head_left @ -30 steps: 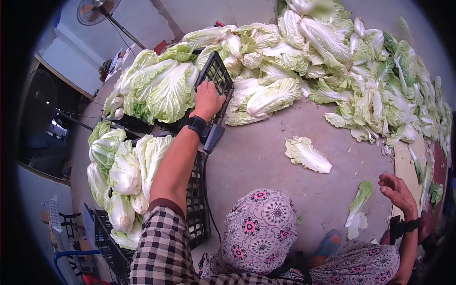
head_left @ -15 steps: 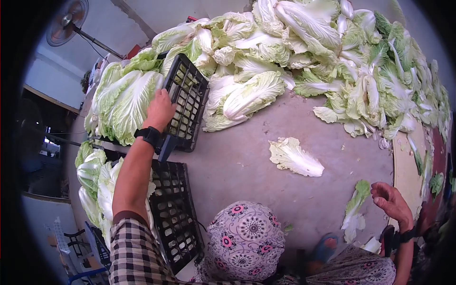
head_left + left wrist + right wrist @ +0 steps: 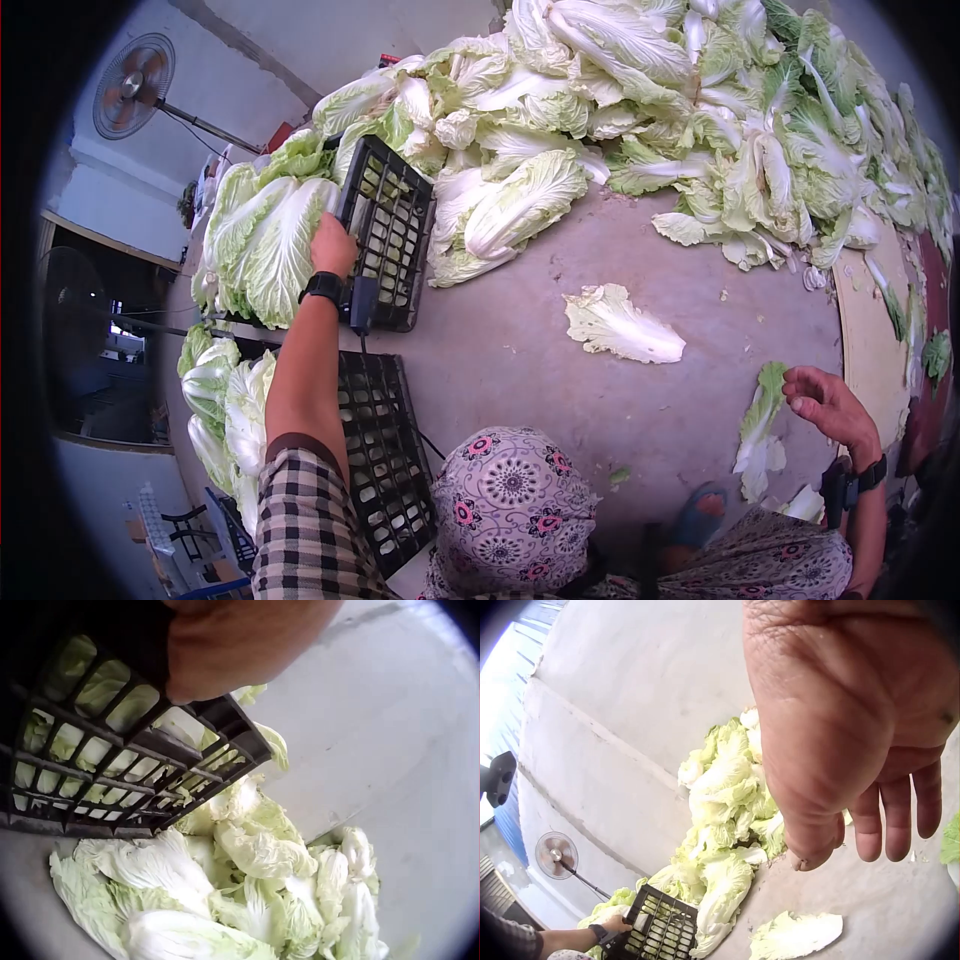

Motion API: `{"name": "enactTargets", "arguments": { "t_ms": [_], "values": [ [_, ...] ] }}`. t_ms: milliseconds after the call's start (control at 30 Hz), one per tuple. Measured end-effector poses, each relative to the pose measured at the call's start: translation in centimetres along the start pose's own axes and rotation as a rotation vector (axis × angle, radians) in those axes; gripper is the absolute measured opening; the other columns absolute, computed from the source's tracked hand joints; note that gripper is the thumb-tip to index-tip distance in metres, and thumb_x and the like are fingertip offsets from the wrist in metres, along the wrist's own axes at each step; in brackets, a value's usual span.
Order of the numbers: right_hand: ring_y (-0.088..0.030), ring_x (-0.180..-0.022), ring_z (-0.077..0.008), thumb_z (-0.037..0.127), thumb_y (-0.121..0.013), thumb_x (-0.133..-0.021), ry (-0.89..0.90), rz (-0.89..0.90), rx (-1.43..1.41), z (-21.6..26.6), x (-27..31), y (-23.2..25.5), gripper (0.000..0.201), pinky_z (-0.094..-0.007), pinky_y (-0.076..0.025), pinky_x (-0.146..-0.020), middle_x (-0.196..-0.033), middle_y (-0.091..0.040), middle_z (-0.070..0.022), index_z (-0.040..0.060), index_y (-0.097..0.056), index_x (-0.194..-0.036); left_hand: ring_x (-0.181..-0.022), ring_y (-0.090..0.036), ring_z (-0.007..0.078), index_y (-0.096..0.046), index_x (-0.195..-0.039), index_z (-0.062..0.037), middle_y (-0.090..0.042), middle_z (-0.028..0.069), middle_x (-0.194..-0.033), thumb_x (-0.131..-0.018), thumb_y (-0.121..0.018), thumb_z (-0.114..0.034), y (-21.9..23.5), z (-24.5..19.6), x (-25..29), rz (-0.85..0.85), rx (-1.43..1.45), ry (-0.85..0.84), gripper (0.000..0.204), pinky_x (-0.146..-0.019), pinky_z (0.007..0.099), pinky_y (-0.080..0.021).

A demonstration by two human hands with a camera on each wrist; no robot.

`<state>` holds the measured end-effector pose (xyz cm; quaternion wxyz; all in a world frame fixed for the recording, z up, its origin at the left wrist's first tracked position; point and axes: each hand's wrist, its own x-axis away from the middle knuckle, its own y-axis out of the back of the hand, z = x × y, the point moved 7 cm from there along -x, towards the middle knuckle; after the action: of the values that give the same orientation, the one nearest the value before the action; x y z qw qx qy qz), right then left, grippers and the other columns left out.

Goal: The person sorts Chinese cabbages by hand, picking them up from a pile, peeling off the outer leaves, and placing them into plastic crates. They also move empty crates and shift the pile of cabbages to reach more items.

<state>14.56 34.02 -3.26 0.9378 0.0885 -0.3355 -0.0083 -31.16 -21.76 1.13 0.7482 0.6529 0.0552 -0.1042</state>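
Note:
My left hand grips the upper edge of a black slatted crate filled with cabbages; its fingertips are hidden behind the rim. In the left wrist view the hand lies over the rim of that crate, with pale leaves showing through the slots. Large cabbages rise from the crate just left of the hand. My right hand hangs above the floor with relaxed fingers and nothing in it, near a loose green-tipped leaf. The right wrist view shows its palm and slightly bent fingers.
A second black crate with cabbages stands nearer the body. A long heap of cabbages and leaves runs along the wall. One pale leaf lies on the floor. A standing fan is at the far left.
The gripped crate now shows more of its slatted side, separate from the nearer crate. The head view has shifted, moving crate and left hand leftward in frame. The right hand stays empty.

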Motion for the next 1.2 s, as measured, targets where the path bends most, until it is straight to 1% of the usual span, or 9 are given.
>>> {"name": "enactTargets", "arguments": {
  "t_ms": [233,400,467,600,733,833,900,1067,1200],
  "values": [
    [-0.053,-0.100,-0.0180,0.026,-0.070,-0.081,-0.050,0.023,-0.027,-1.3,1.9,0.6,0.054,-0.0302,-0.046,-0.085,-0.107,-0.057,-0.0108,-0.0021,-0.048,-0.122,-0.086,-0.061,0.0424,-0.058,-0.090,0.0007,-0.063,0.0259,-0.090,-0.073,-0.053,-0.007,0.1,0.2,0.4,0.094,-0.021,-0.053,0.019,-0.078,0.0484,-0.048],
    [-0.051,-0.098,-0.0170,0.031,-0.071,-0.079,0.015,0.010,-0.070,-2.3,3.5,2.0,0.057,-0.0303,-0.046,-0.083,-0.103,-0.055,-0.0093,-0.0022,-0.050,-0.119,-0.085,-0.061,0.0422,-0.059,-0.091,0.0027,-0.063,0.0266,-0.091,-0.068,-0.056,-0.013,2.5,-3.7,3.5,0.180,-0.068,-0.130,0.028,-0.079,0.0458,-0.049],
    [-0.050,-0.100,-0.0171,0.032,-0.069,-0.078,-0.008,0.016,-0.162,-5.3,4.5,1.3,0.056,-0.0312,-0.043,-0.086,-0.102,-0.054,-0.0100,-0.0025,-0.050,-0.118,-0.085,-0.061,0.0418,-0.060,-0.093,0.0041,-0.063,0.0264,-0.091,-0.066,-0.058,-0.016,2.4,-5.7,3.5,0.248,-0.107,-0.196,0.033,-0.080,0.0448,-0.049],
    [-0.049,-0.101,-0.0181,0.024,-0.063,-0.078,0.114,-0.003,-0.007,-4.2,5.6,4.1,0.051,-0.0320,-0.039,-0.092,-0.103,-0.053,-0.0107,-0.0039,-0.050,-0.118,-0.083,-0.063,0.0396,-0.060,-0.097,0.0071,-0.064,0.0245,-0.088,-0.063,-0.062,-0.025,3.2,-11.4,5.2,0.296,-0.206,-0.248,0.047,-0.079,0.0421,-0.050],
    [-0.051,-0.099,-0.0182,0.020,-0.060,-0.079,0.220,-0.024,-0.049,-4.8,6.2,5.9,0.045,-0.0315,-0.041,-0.090,-0.102,-0.055,-0.0109,-0.0043,-0.051,-0.116,-0.081,-0.063,0.0389,-0.060,-0.093,0.0083,-0.064,0.0252,-0.082,-0.063,-0.062,-0.024,7.2,-21.0,10.7,0.406,-0.093,-0.257,0.044,-0.077,0.0413,-0.050],
    [-0.050,-0.095,-0.0179,0.030,-0.063,-0.080,0.254,0.023,0.099,-3.7,4.1,5.4,0.051,-0.0322,-0.043,-0.086,-0.100,-0.054,-0.0090,-0.0043,-0.050,-0.115,-0.079,-0.063,0.0390,-0.059,-0.088,0.0090,-0.063,0.0264,-0.079,-0.064,-0.062,-0.023,8.2,-23.1,14.2,0.377,-0.048,-0.341,0.040,-0.076,0.0414,-0.050],
    [-0.054,-0.093,-0.0207,0.023,-0.060,-0.080,0.313,0.019,0.141,-1.3,3.6,4.3,0.045,-0.0326,-0.045,-0.085,-0.099,-0.058,-0.0130,-0.0053,-0.052,-0.115,-0.079,-0.063,0.0394,-0.058,-0.085,0.0093,-0.063,0.0276,-0.080,-0.064,-0.062,-0.023,9.7,-24.4,16.8,0.409,-0.005,-0.410,0.039,-0.075,0.0419,-0.049],
    [-0.059,-0.095,-0.0278,0.022,-0.058,-0.080,0.361,-0.016,0.483,3.6,1.0,3.4,0.044,-0.0347,-0.046,-0.085,-0.104,-0.061,-0.0196,-0.0058,-0.053,-0.114,-0.073,-0.062,0.0377,-0.057,-0.084,0.0092,-0.061,0.0260,-0.074,-0.070,-0.065,-0.029,11.4,-24.4,18.8,0.592,0.074,-0.544,0.041,-0.072,0.0410,-0.050],
    [-0.059,-0.098,-0.0312,0.030,-0.058,-0.081,0.305,0.023,0.707,6.1,-2.4,4.4,0.050,-0.0368,-0.046,-0.086,-0.106,-0.060,-0.0228,-0.0053,-0.052,-0.115,-0.086,-0.062,0.0268,-0.055,-0.101,0.0089,-0.062,0.0188,-0.093,-0.081,-0.061,-0.027,12.7,-24.0,19.1,1.017,0.472,-0.386,0.041,-0.078,0.0341,-0.049]
  ]
}}
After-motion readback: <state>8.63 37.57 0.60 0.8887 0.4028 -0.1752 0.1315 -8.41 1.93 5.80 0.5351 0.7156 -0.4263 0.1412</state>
